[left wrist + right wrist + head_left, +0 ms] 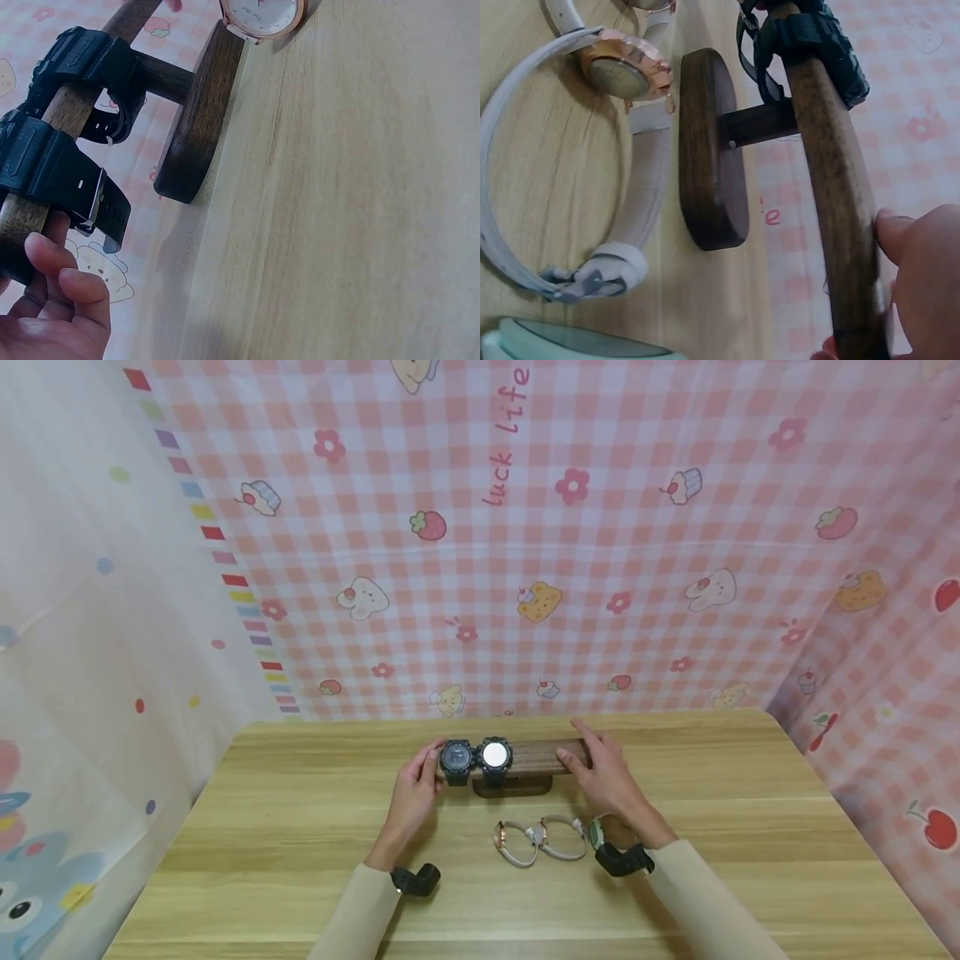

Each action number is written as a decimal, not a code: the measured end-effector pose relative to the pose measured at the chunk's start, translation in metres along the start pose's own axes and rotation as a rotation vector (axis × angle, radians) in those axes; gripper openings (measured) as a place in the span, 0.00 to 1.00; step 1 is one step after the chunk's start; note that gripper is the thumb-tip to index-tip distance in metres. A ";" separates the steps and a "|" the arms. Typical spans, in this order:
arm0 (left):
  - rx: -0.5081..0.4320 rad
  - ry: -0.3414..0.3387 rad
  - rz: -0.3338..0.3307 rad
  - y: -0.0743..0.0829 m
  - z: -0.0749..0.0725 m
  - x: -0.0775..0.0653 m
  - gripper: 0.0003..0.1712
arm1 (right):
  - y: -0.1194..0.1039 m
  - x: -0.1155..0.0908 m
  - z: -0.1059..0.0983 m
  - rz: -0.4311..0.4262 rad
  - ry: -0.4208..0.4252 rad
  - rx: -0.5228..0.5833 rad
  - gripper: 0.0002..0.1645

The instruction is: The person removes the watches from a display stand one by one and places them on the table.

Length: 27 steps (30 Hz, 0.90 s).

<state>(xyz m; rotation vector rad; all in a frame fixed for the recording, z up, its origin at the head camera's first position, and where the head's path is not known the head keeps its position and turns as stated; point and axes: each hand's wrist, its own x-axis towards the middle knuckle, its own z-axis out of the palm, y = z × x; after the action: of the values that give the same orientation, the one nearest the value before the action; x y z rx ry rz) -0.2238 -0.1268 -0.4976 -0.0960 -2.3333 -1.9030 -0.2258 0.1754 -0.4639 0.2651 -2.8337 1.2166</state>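
Presently, left grip [415, 783] and right grip [606, 773] clamped on stand [536, 757], one at each end.
Two black watches [457, 758] round stand's left half; three pale watches [616, 75] on table [285, 860], before stand.

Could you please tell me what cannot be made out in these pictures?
White-faced black watch: dial markings, lost in brightness, head view.
Leftmost black watch: display reading, too small, head view.
Rose-gold watch: upper part, cut off by the top edge, left wrist view.
Green watch: lower part, cut off by the bottom edge, right wrist view.
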 end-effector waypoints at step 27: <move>0.119 0.017 0.002 0.006 -0.004 0.002 0.21 | 0.009 0.002 0.006 -0.005 -0.007 0.076 0.33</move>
<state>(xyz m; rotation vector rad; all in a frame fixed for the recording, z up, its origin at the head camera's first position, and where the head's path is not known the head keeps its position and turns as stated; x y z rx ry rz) -0.2245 -0.1295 -0.4906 -0.0696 -2.4274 -1.7519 -0.2295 0.1771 -0.4746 0.2805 -2.7946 1.3265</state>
